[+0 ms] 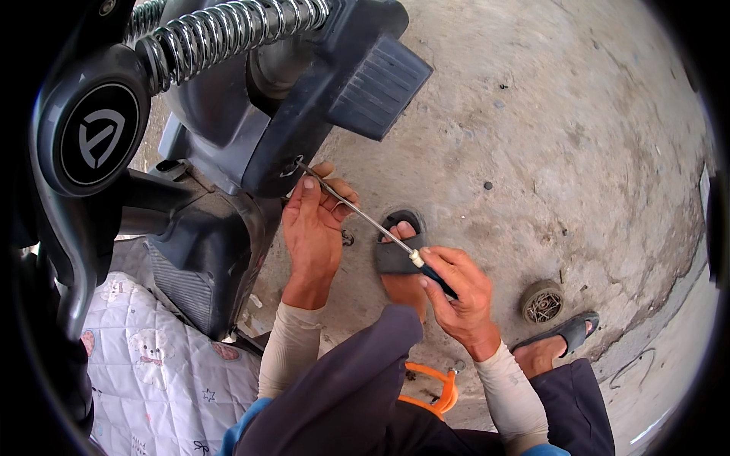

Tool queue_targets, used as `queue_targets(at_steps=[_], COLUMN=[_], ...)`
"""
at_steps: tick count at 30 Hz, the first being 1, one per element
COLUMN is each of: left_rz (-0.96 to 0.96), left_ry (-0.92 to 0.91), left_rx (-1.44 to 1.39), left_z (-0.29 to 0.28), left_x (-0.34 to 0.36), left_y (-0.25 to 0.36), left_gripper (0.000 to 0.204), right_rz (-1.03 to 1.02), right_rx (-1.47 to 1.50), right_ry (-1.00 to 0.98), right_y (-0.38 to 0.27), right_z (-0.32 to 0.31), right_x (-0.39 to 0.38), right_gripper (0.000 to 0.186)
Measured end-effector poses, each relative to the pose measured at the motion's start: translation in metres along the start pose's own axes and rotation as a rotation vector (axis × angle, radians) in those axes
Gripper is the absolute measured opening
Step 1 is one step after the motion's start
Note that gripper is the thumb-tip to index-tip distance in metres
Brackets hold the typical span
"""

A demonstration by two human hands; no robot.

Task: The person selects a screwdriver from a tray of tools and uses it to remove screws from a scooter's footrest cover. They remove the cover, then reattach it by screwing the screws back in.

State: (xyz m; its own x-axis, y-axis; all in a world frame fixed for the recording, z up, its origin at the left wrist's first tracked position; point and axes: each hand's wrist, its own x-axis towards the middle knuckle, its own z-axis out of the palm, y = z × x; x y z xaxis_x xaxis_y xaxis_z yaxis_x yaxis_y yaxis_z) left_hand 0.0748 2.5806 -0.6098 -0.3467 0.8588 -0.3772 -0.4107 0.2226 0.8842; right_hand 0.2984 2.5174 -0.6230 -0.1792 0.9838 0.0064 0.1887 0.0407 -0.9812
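Observation:
My right hand (465, 304) is closed round the dark handle of a long screwdriver (372, 222). The bright shaft runs up and left to a hole in the black plastic panel (275, 156) of a scooter, where its tip touches or enters; I cannot tell how deep. Near the tip, my left hand (315, 228) has its thumb and fingers closed about the shaft, steadying it beside the panel. Whether a screw sits at the tip is hidden by the fingers.
Coil springs (236, 38) and a ribbed footrest (380, 87) stick out above. A quilted seat cover (167, 365) lies at lower left. On the concrete floor (578, 152) stand a round tin of screws (542, 302), my sandalled feet and an orange frame (449, 391).

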Motion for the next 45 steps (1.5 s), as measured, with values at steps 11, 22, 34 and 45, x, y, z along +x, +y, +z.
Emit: queue_targets(at_steps=[11, 22, 34, 45], left_rz=[0.000, -0.032, -0.055, 0.002], left_ry=[0.012, 0.029, 0.052, 0.038], left_rx=[-0.030, 0.031, 0.056, -0.042], left_z=[-0.011, -0.008, -0.011, -0.010], left_x=[0.012, 0.009, 0.011, 0.009], left_y=[0.001, 0.011, 0.012, 0.005], left_gripper=[0.029, 0.027, 0.029, 0.034], right_rz=[-0.174, -0.039, -0.178, 0.190], right_rx=[-0.242, -0.087, -0.286, 0.278], right_ry=[0.034, -0.035, -0.051, -0.253], right_y=[-0.006, -0.016, -0.014, -0.010], right_z=[0.022, 0.014, 0.019, -0.006], right_x=[0.014, 0.019, 0.019, 0.038], right_gripper=[0.046, 0.036, 0.042, 0.036])
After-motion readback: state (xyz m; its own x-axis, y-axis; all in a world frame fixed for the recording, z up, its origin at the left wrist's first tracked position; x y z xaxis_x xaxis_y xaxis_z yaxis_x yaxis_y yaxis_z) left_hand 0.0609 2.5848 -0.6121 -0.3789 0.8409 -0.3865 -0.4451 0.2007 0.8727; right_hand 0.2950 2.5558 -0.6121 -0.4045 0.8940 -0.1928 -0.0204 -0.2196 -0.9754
